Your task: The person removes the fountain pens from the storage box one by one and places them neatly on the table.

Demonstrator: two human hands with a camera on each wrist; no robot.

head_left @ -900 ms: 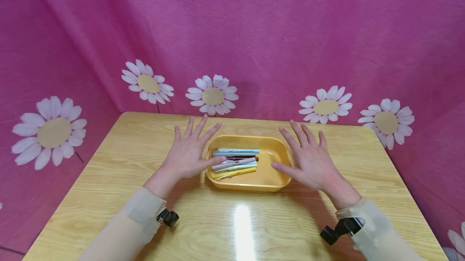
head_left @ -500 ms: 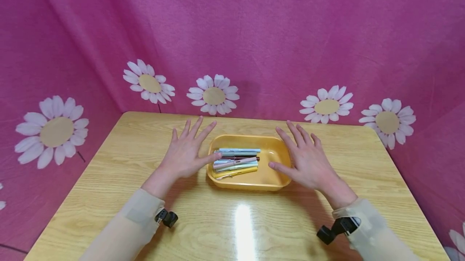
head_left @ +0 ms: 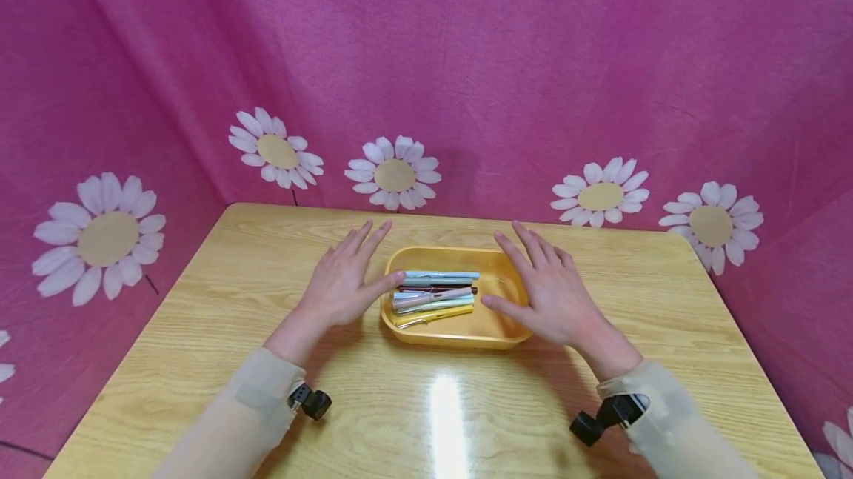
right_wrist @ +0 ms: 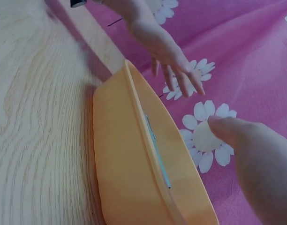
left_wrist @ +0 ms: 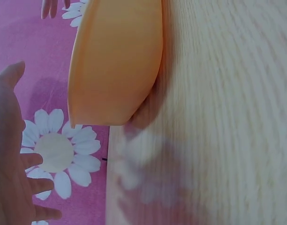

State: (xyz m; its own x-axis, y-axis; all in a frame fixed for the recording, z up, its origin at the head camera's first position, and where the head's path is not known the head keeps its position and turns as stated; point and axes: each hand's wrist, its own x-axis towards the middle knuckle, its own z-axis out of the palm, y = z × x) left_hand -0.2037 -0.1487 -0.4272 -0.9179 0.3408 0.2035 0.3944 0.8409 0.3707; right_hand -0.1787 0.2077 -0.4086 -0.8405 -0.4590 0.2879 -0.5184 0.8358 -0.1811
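A yellow-orange plastic tray [head_left: 460,340] stands on the table, its outer wall [left_wrist: 117,65] filling much of the left wrist view. Several pens lie in its left half, among them a yellow pen [head_left: 436,315], a dark red pen [head_left: 460,289] and a light blue pen [head_left: 443,275]. My left hand [head_left: 340,284] hovers at the tray's left end, fingers spread, thumb over the rim by the pens. Over the right end is my right hand [head_left: 556,290], fingers extended and thumb pointing inward. Both hands hold nothing. In the right wrist view the left hand [right_wrist: 164,47] hangs above the tray's far end.
The wooden table [head_left: 373,405] reaches back to a pink curtain [head_left: 466,79] printed with white daisies. Each wrist carries a small black camera, the left camera [head_left: 311,400] and the right camera [head_left: 606,418].
My right hand has drifted left, further over the tray. The left hand's fingers have drawn closer together, its thumb slightly back from the pens. The pens lie as before.
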